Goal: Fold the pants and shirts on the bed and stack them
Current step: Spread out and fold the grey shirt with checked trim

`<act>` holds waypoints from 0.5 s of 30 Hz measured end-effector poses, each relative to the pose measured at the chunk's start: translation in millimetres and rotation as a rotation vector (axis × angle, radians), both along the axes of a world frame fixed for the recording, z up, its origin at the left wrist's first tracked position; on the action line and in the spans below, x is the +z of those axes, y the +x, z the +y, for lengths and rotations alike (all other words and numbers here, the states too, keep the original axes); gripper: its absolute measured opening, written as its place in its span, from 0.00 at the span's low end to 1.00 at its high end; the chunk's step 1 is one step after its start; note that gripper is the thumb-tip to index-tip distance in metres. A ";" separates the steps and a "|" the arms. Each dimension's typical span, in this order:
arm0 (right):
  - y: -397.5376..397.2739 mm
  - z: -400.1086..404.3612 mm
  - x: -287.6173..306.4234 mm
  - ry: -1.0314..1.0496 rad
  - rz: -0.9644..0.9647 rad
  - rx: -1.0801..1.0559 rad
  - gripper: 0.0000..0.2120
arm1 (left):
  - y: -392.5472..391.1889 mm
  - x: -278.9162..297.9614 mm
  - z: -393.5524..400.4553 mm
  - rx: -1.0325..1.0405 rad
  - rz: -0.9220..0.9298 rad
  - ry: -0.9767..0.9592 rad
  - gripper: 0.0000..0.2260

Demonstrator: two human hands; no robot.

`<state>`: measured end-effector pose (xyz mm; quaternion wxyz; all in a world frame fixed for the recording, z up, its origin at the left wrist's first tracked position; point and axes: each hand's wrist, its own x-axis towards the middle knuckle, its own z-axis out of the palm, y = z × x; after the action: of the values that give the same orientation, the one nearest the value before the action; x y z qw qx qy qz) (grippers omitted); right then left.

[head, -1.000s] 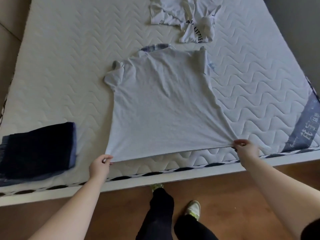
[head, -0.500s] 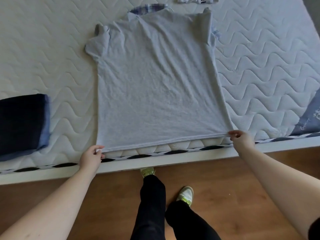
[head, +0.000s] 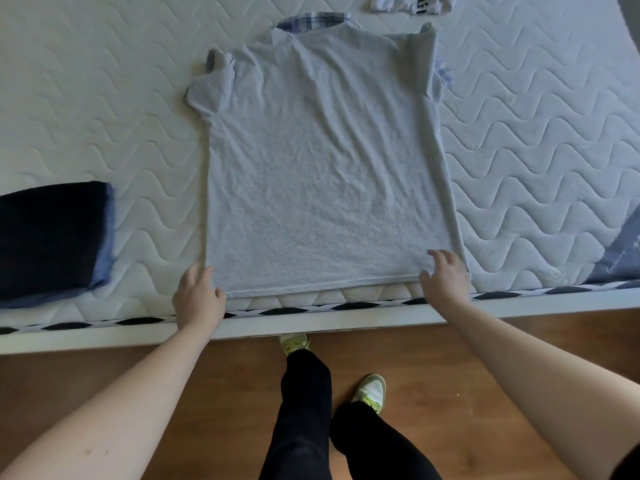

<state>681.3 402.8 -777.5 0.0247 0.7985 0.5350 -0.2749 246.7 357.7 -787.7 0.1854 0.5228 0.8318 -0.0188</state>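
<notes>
The grey shirt (head: 325,174) lies flat, face down, near the bed's (head: 104,98) near edge. The left hand (head: 199,294) and right hand (head: 446,277) rest loose-fingered at its hem corners, gripping nothing. The bunched left sleeve (head: 214,84) could make a lopsided fold unless smoothed.

Pale grey shirt (head: 322,168) with a blue and white checked collar (head: 311,21), white bed (head: 104,98) stitched in wavy lines, dark blue folded pants (head: 48,237), white shirt with black letters (head: 412,3), brown wood floor (head: 225,393), black trousers (head: 304,410), white and yellow-green shoes (head: 372,389)
</notes>
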 end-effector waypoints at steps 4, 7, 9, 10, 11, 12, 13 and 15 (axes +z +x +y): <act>-66.8 4.1 -7.6 -0.096 0.081 0.372 0.28 | 25.1 -5.9 16.0 -0.422 0.032 -0.061 0.26; -115.8 10.2 -15.2 -0.119 0.131 0.567 0.29 | 47.3 -17.4 28.4 -0.604 0.018 -0.135 0.28; -140.3 8.0 -20.9 -0.150 0.149 0.627 0.29 | 56.0 -26.2 29.1 -0.655 -0.004 -0.208 0.28; -148.6 3.8 -24.0 -0.169 0.147 0.644 0.28 | 57.4 -30.3 26.6 -0.670 -0.008 -0.244 0.28; -154.1 -1.5 -26.7 -0.179 0.129 0.660 0.28 | 56.9 -33.9 22.4 -0.680 -0.009 -0.272 0.28; -156.6 -6.8 -28.8 -0.175 0.098 0.673 0.27 | 55.2 -36.8 17.7 -0.687 -0.007 -0.283 0.28; -157.2 -9.5 -29.5 -0.164 0.067 0.681 0.26 | 52.5 -38.2 14.1 -0.697 -0.002 -0.278 0.28; -157.7 -7.7 -27.4 -0.172 0.044 0.670 0.23 | 46.5 -35.7 12.3 -0.722 -0.019 -0.264 0.27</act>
<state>523.6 395.0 -804.9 0.1693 0.5671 0.7429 -0.3128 293.2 370.0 -823.4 0.2404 0.7539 0.5827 -0.1852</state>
